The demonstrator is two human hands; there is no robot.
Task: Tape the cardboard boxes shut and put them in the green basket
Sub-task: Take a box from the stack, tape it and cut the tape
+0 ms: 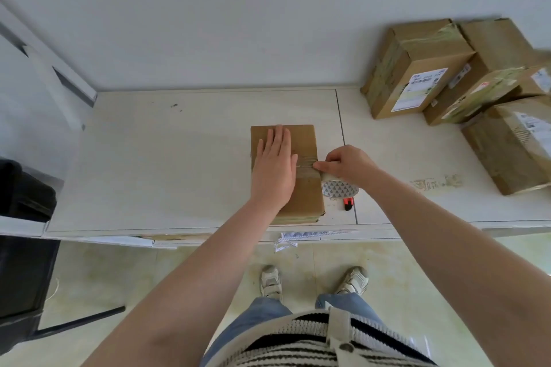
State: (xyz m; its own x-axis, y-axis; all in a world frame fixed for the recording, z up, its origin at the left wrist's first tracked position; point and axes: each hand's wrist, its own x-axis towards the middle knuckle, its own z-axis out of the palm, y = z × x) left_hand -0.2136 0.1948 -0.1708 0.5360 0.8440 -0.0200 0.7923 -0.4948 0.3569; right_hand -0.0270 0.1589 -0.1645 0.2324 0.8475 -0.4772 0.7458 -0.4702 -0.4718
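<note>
Your left hand [274, 170] presses flat, fingers straight, on the flat brown cardboard box [301, 188]. Your right hand [346, 165] pinches the tape roll [340, 189] at the box's edge, hiding the roll's top.

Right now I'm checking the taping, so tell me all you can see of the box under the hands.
The flat brown cardboard box lies closed on the white table, near its front edge. A tape strip crosses its middle. The left hand presses flat on top; the right hand pinches the tape at its right edge.
</note>
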